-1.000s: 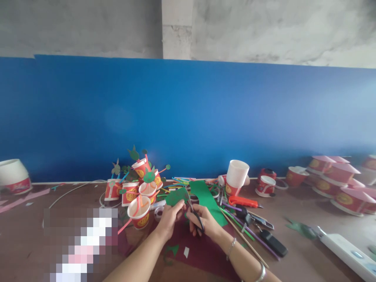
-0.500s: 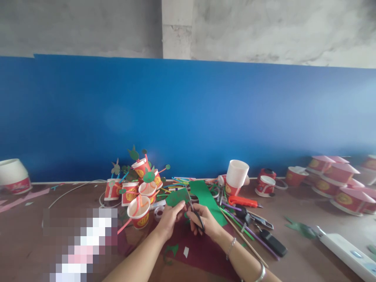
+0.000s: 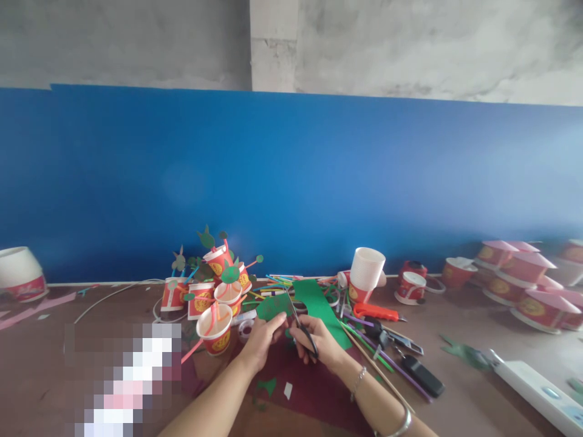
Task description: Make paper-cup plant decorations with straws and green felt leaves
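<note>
My left hand (image 3: 264, 337) pinches a small piece of dark green paper (image 3: 272, 306) between thumb and fingers. Black-handled scissors (image 3: 311, 345) are in my right hand (image 3: 319, 340), their blades pointing up and away at the right edge of that paper. Beyond my right hand lies a larger bright green sheet (image 3: 319, 309). Under both hands is a dark red sheet (image 3: 305, 394), with a green scrap (image 3: 268, 386) and a white scrap (image 3: 288, 390) on it.
Paper cups with straws and green cutouts (image 3: 214, 328) stand at left. Stacked white cups (image 3: 367, 267), an orange tool (image 3: 376, 312), black keys (image 3: 422, 375) and a white power strip (image 3: 537, 388) are to the right. A blue panel (image 3: 291, 182) rises behind.
The scissor blades look slightly more tilted to the left at the green paper's edge. Both hands keep nearly the same place and grip.
</note>
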Demonstrator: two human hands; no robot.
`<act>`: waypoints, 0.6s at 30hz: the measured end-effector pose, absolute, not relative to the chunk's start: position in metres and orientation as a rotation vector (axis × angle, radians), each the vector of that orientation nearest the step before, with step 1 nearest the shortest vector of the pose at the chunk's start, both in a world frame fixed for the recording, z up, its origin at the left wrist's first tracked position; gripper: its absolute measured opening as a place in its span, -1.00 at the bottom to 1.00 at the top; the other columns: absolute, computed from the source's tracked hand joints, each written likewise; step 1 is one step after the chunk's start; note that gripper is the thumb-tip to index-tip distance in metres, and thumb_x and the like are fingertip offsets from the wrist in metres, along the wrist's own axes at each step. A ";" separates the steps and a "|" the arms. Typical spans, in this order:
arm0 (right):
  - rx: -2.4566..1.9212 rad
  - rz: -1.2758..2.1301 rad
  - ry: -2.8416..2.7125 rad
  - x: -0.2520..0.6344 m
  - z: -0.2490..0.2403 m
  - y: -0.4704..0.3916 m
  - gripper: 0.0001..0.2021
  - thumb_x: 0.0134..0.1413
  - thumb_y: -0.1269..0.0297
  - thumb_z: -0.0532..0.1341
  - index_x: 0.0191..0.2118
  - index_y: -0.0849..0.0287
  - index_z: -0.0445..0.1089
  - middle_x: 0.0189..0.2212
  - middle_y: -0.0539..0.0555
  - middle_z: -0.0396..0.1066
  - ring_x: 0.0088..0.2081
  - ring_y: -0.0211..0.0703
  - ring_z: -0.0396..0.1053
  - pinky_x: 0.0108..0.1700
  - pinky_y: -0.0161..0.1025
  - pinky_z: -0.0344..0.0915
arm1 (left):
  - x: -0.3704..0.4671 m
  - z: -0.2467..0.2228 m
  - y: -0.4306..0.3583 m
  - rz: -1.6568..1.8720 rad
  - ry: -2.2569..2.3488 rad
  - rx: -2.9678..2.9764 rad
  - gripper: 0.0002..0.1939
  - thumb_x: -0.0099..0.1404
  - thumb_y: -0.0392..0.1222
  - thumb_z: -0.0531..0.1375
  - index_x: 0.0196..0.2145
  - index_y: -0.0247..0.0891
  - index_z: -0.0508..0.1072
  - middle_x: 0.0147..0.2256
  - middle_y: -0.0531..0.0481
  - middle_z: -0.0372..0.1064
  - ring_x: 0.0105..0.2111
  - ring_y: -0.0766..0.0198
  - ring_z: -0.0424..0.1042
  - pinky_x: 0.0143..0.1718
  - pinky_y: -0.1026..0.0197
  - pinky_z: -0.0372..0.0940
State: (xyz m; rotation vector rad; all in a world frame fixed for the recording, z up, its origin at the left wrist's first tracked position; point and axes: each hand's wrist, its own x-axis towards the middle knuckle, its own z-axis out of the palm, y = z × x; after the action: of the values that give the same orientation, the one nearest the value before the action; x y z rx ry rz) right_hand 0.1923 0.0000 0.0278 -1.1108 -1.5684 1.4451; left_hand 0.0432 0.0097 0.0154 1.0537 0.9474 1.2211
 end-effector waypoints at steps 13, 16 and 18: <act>-1.152 1.428 -1.590 0.193 0.027 0.000 -0.67 -0.09 0.01 0.23 -0.46 0.19 0.22 -0.80 -0.13 0.25 -0.81 -0.40 0.13 -0.80 -0.50 -0.09 | 0.041 0.014 0.011 1.271 0.948 1.028 -0.66 -0.01 0.02 0.28 -0.65 -0.32 0.39 -0.72 0.14 0.11 -0.67 0.44 0.01 -0.59 0.30 -0.07; -1.140 1.435 -1.587 0.194 0.026 0.001 -0.68 -0.07 0.03 0.23 -0.46 0.20 0.23 -0.80 -0.14 0.24 -0.81 -0.42 0.11 -0.80 -0.50 -0.12 | 0.041 0.011 0.012 1.271 0.966 1.026 -0.66 0.00 0.02 0.28 -0.66 -0.32 0.40 -0.72 0.14 0.12 -0.66 0.43 0.04 -0.59 0.31 -0.05; -1.129 1.440 -1.587 0.195 0.026 0.001 -0.69 -0.07 0.04 0.23 -0.47 0.20 0.23 -0.80 -0.13 0.24 -0.82 -0.43 0.10 -0.80 -0.50 -0.12 | 0.040 0.010 0.013 1.274 0.981 1.020 -0.66 -0.01 0.02 0.28 -0.66 -0.32 0.40 -0.72 0.14 0.12 -0.66 0.43 0.05 -0.58 0.31 -0.04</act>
State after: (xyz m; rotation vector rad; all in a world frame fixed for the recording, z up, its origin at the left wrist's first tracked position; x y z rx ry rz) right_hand 0.1945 0.0013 0.0258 -1.1288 -1.5868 1.4397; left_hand 0.0405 0.0128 0.0105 1.0200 0.9814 1.2736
